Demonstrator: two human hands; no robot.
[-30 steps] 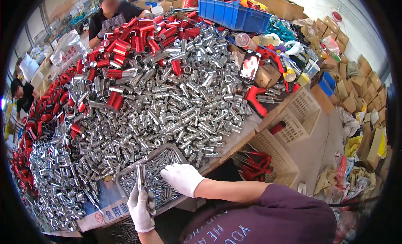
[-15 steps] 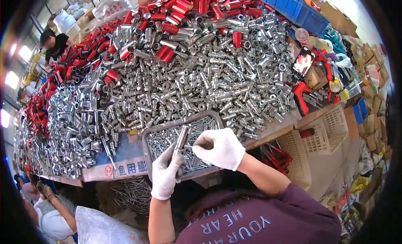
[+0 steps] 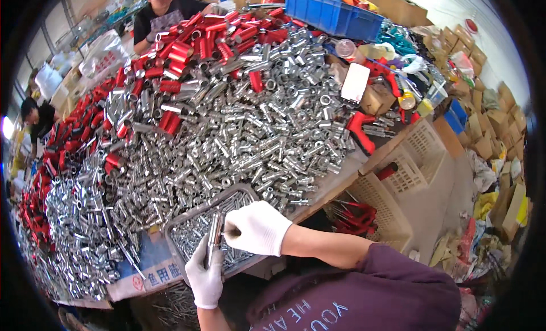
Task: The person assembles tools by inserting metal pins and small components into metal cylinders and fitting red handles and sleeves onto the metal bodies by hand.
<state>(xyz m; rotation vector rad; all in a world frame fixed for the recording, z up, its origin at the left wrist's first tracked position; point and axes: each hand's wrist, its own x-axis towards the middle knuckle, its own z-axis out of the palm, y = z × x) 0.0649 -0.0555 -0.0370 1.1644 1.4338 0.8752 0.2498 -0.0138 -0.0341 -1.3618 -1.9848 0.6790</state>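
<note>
Upright in my left hand (image 3: 205, 278), which wears a white glove, is a shiny metal tube (image 3: 215, 231), its lower end wrapped by the fingers. My gloved right hand (image 3: 260, 227) is closed against the right side of the tube; what its fingertips pinch, if anything, is too hidden to make out. Both hands are over a dark tray (image 3: 250, 188) filled with small metal screws or pins (image 3: 191, 231). Beyond the tray spreads a large heap of metal fittings (image 3: 239, 143).
Red cylinders (image 3: 170, 122) lie on the heap, and a blue crate (image 3: 335, 17) stands behind it. On the right are a phone (image 3: 355, 82), a red tool handle (image 3: 360, 132) and, lower down, plastic baskets (image 3: 381, 214). Another person (image 3: 165, 15) sits across the table.
My view has swung to the right, so the table and tray appear farther left and lower. The left hand still grips the tube, with the right hand closed at its side. A person across has come into view.
</note>
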